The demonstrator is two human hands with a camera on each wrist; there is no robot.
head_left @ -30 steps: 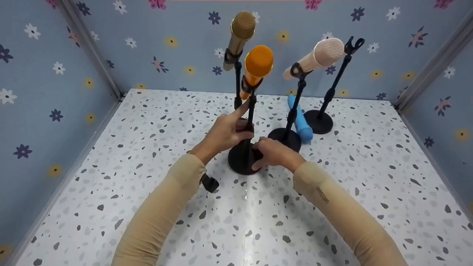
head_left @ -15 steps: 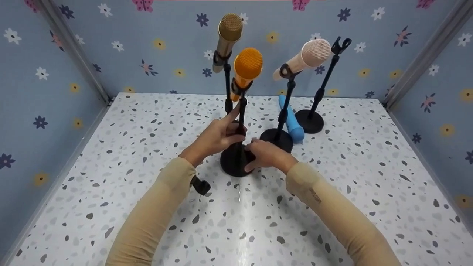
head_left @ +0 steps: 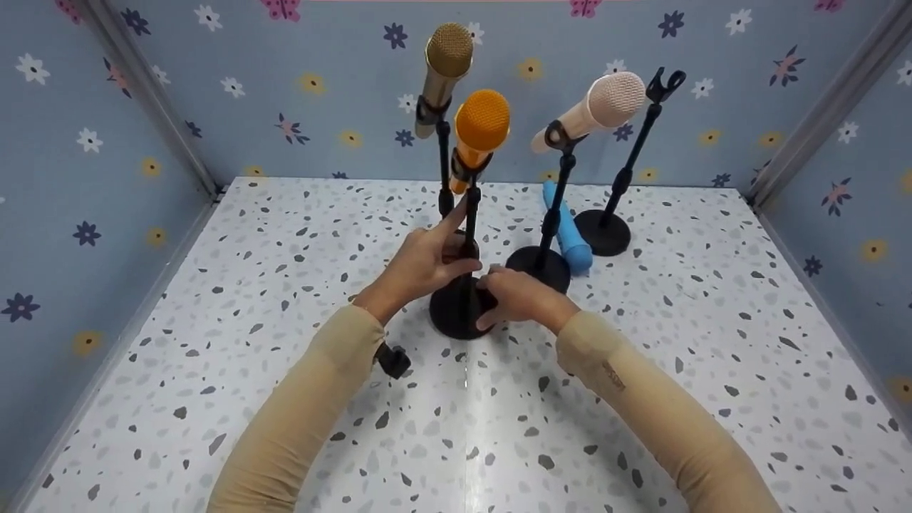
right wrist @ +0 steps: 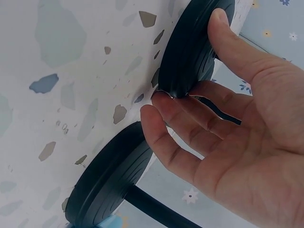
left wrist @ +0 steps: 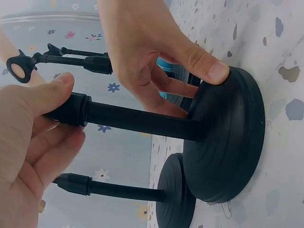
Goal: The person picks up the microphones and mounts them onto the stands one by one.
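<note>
A black microphone stand (head_left: 450, 313) with an orange microphone (head_left: 483, 122) in its clip stands upright at the middle of the table. My left hand (head_left: 420, 265) holds its pole at the collar, thumb and fingers around it in the left wrist view. Low at the right side, my right hand (head_left: 526, 296) grips the round base (left wrist: 232, 137), thumb on its top and fingers at its rim. Close behind is a second stand (left wrist: 175, 194) with a gold microphone (head_left: 449, 53), its base partly hidden by the left hand and the front stand.
Right of the hands is a stand (head_left: 545, 265) bearing a pale pink microphone (head_left: 613, 100). A blue microphone (head_left: 573, 242) lies on the speckled table (head_left: 285, 399) beside it. Farther right stands a bare stand (head_left: 604, 234). Flowered panels (head_left: 299, 92) enclose the back and sides.
The head view has shifted slightly sideways. Both hands keep their hold on the orange microphone's stand, and the stands keep their places relative to one another.
</note>
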